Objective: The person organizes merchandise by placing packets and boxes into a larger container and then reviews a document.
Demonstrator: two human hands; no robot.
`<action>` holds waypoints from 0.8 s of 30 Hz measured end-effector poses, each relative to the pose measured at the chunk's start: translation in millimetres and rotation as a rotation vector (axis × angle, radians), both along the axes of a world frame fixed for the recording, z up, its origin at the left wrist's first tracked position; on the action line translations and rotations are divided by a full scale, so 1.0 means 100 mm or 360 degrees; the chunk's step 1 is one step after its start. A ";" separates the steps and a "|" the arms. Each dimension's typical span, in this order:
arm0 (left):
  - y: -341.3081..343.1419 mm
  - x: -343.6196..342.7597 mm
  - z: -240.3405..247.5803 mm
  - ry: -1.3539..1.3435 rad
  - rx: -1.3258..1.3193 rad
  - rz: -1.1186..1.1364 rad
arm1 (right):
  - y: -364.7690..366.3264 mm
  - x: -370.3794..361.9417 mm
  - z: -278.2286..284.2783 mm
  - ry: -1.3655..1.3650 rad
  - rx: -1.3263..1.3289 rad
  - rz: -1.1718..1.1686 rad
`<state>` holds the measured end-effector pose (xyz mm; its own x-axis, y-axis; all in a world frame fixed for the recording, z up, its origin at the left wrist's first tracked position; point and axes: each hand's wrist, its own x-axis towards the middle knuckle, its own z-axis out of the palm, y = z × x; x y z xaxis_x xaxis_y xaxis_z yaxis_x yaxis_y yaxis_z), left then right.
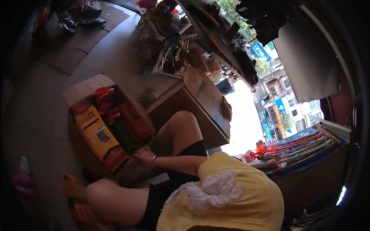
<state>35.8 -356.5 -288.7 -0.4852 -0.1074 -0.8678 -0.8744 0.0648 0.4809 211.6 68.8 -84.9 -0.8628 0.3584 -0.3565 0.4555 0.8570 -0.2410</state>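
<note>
My one visible hand, a thin bangle on its wrist, rests at the near edge of the open cardboard box on the floor, fingers curled loosely on the rim; I cannot tell which hand it is or whether they grip anything. Inside the box lie red packets and a yellow carton, with my bare knees either side and a wooden table just beyond.

Open cardboard box on the floor — red and yellow packs, seemingly.
</note>
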 end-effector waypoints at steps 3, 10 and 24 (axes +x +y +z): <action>-0.03 0.02 0.01 -0.0010 -0.0003 0.0033 | -0.01 -0.07 -0.03 -0.0017 0.0004 -0.0036; -0.03 -0.01 0.10 -0.0020 0.0015 0.0068 | -0.04 -0.07 -0.06 -0.0157 0.0064 -0.0048; -0.24 -0.37 1.55 0.0261 0.0145 0.0480 | 0.07 -0.12 0.04 -0.0089 -0.0030 0.0008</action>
<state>-0.8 -380.1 -134.1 -0.5771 -0.1929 -0.7935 -0.7582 -0.2344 0.6084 199.9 75.8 -81.2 -0.8432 0.3471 -0.4106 0.4646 0.8547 -0.2315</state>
